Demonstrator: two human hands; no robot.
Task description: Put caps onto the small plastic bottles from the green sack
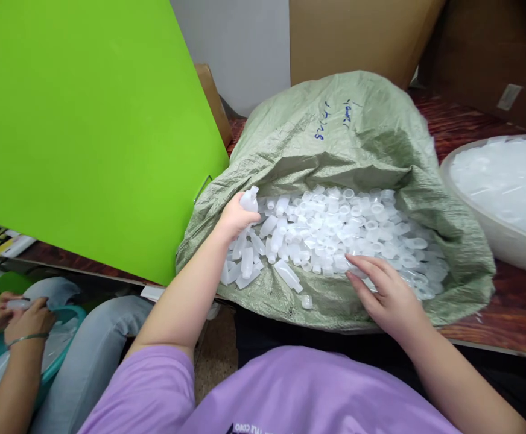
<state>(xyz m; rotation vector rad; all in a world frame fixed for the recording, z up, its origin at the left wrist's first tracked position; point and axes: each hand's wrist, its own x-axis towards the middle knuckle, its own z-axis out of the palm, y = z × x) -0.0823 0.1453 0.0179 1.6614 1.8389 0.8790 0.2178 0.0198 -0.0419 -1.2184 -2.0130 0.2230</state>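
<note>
A green woven sack (299, 138) lies on its side, its mouth spread towards me. Inside are many loose translucent plastic caps (335, 223), with small squeeze bottles (247, 262) heaped on the left. My left hand (236, 218) is closed around a small plastic bottle (249, 199), perhaps more than one, at the left edge of the sack's mouth. Over the near right of the pile, my right hand (383, 289) pinches what looks like a clear plastic cap between thumb and index finger. One bottle (288, 275) and one cap (307, 301) lie apart on the sack's front flap.
At the right stands a round white tub (466, 193) heaped with bagged white pieces. A bright green panel (86, 120) rises on the left. Cardboard boxes (358, 42) are behind the sack. At lower left, a co-worker's hands (25, 319) hold a small bottle above a teal basin (70, 337).
</note>
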